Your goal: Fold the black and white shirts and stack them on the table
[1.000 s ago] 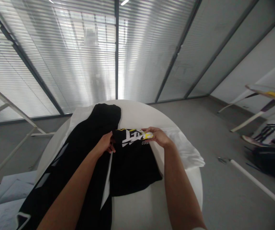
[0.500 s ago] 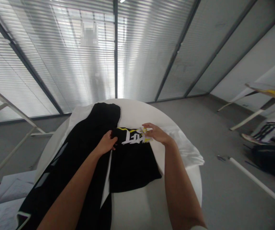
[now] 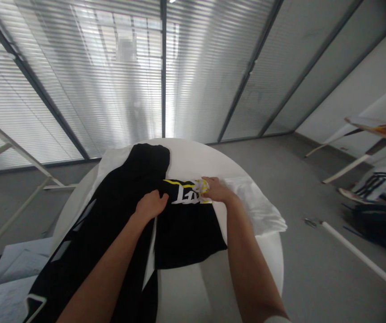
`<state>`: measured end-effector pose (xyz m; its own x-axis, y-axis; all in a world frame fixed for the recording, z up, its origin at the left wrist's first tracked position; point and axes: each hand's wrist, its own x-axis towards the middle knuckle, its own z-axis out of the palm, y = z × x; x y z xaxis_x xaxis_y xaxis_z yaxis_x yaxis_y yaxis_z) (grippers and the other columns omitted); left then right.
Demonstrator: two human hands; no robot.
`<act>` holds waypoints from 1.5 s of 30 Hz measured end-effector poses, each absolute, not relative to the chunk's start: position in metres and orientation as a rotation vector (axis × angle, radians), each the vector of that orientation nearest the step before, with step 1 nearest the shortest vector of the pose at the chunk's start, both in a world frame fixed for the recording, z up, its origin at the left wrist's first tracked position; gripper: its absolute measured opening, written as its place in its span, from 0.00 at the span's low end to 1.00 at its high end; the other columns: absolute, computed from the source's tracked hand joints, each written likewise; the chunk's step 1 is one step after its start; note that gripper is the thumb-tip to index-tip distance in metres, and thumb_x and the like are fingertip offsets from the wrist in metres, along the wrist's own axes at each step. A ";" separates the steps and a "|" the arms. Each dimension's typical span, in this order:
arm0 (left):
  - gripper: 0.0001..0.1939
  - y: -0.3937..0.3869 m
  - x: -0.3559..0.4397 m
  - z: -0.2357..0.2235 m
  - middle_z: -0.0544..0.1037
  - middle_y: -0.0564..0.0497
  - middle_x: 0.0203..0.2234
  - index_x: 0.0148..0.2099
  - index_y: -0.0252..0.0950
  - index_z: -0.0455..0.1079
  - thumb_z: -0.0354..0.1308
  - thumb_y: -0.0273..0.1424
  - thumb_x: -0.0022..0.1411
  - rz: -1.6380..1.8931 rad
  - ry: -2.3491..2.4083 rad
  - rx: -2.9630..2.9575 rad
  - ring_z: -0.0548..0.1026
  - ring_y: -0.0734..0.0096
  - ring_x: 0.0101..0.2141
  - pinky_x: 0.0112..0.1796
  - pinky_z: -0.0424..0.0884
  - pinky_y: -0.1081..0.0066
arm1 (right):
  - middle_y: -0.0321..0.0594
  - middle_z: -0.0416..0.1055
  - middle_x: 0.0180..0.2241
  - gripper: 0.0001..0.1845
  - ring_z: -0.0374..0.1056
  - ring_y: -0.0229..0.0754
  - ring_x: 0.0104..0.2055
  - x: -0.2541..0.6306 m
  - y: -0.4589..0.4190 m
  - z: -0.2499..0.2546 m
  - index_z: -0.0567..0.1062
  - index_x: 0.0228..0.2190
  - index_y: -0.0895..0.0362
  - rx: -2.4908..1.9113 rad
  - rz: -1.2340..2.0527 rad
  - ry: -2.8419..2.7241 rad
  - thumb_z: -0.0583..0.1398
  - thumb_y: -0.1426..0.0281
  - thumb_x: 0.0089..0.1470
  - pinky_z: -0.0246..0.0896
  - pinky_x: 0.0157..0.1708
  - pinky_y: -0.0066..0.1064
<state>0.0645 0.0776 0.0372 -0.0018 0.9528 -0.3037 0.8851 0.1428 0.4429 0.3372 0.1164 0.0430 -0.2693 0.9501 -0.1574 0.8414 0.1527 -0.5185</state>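
Black trousers (image 3: 112,197) lie lengthwise over the left side of a round white table (image 3: 199,154). Beside them, partly overlapping, lies a folded black garment (image 3: 189,237) with white lettering and a yellow line along its far edge. My left hand (image 3: 151,205) rests on the left end of the lettered strip, where it meets the trousers, its thumb apart from the fingers. Over the right end of the lettering lies my right hand (image 3: 217,189), fingers spread and pressing on the cloth. The undersides of both hands are hidden.
White, shiny crumpled material (image 3: 256,206) hangs over the table's right edge. Papers (image 3: 21,262) are at lower left, near a white metal frame (image 3: 18,152). On the right stand another table (image 3: 374,128), a dark bag (image 3: 377,224) and a white pole (image 3: 364,255) on the floor.
The pinched, raised fold with the lettering has been laid flatter. My right hand has loosened from its edge and come down onto the print; my left hand has shifted slightly right.
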 end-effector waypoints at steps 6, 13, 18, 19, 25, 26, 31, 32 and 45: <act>0.24 0.078 0.069 0.026 0.78 0.30 0.42 0.41 0.31 0.72 0.49 0.48 0.60 0.332 1.827 1.816 0.76 0.42 0.44 0.42 0.68 0.56 | 0.44 0.73 0.47 0.40 0.68 0.51 0.46 0.352 0.129 0.015 0.67 0.54 0.52 -1.745 1.108 -1.655 0.68 0.70 0.36 0.62 0.46 0.37; 0.20 0.087 0.064 0.011 0.77 0.40 0.47 0.52 0.34 0.70 0.52 0.39 0.62 0.816 1.480 1.663 0.74 0.55 0.49 0.51 0.67 0.61 | 0.45 0.75 0.41 0.34 0.71 0.44 0.37 0.346 0.135 0.006 0.69 0.51 0.56 -1.723 1.100 -1.465 0.65 0.71 0.38 0.66 0.36 0.33; 0.31 0.096 0.050 0.008 0.60 0.44 0.64 0.66 0.36 0.55 0.53 0.31 0.61 1.166 1.205 1.622 0.60 0.65 0.62 0.59 0.58 0.65 | 0.42 0.75 0.41 0.30 0.73 0.42 0.37 0.335 0.145 -0.001 0.67 0.48 0.57 -1.422 1.094 -1.118 0.63 0.70 0.39 0.70 0.38 0.36; 0.29 0.097 0.046 0.009 0.61 0.44 0.63 0.64 0.36 0.57 0.53 0.31 0.61 1.204 1.243 1.630 0.60 0.65 0.62 0.59 0.58 0.65 | 0.42 0.75 0.41 0.29 0.73 0.43 0.38 0.334 0.147 -0.004 0.68 0.47 0.57 -1.408 1.053 -1.061 0.63 0.69 0.40 0.70 0.39 0.37; 0.13 0.090 0.050 0.017 0.79 0.47 0.36 0.43 0.40 0.74 0.50 0.34 0.64 0.683 1.590 1.925 0.74 0.58 0.42 0.49 0.64 0.58 | 0.45 0.76 0.42 0.25 0.74 0.45 0.39 0.338 0.154 -0.017 0.69 0.45 0.56 -1.461 0.952 -0.965 0.63 0.69 0.42 0.71 0.40 0.39; 0.12 0.087 0.054 0.018 0.79 0.47 0.36 0.40 0.41 0.75 0.51 0.35 0.63 0.580 1.615 2.005 0.73 0.55 0.43 0.50 0.62 0.55 | 0.45 0.76 0.42 0.24 0.75 0.45 0.39 0.340 0.155 -0.018 0.69 0.45 0.56 -1.489 0.918 -0.980 0.62 0.69 0.42 0.71 0.40 0.38; 0.12 0.074 0.072 0.022 0.79 0.46 0.32 0.36 0.42 0.76 0.56 0.42 0.59 0.400 1.600 2.158 0.70 0.50 0.42 0.51 0.54 0.47 | 0.48 0.75 0.43 0.29 0.75 0.45 0.39 0.348 0.155 -0.020 0.68 0.49 0.57 -1.654 0.687 -1.011 0.61 0.66 0.43 0.71 0.38 0.36; 0.12 0.073 0.072 0.024 0.79 0.47 0.30 0.36 0.42 0.76 0.57 0.43 0.58 0.391 1.577 2.149 0.70 0.50 0.42 0.51 0.53 0.47 | 0.49 0.75 0.43 0.29 0.74 0.46 0.39 0.348 0.155 -0.020 0.67 0.50 0.58 -1.670 0.661 -1.013 0.61 0.66 0.43 0.71 0.38 0.36; 0.12 0.077 0.062 0.030 0.74 0.53 0.25 0.31 0.39 0.71 0.52 0.40 0.61 0.463 1.351 2.009 0.73 0.64 0.32 0.48 0.61 0.60 | 0.49 0.73 0.47 0.20 0.67 0.50 0.52 0.347 0.143 0.020 0.75 0.45 0.57 -1.931 0.471 -1.488 0.59 0.67 0.48 0.57 0.55 0.44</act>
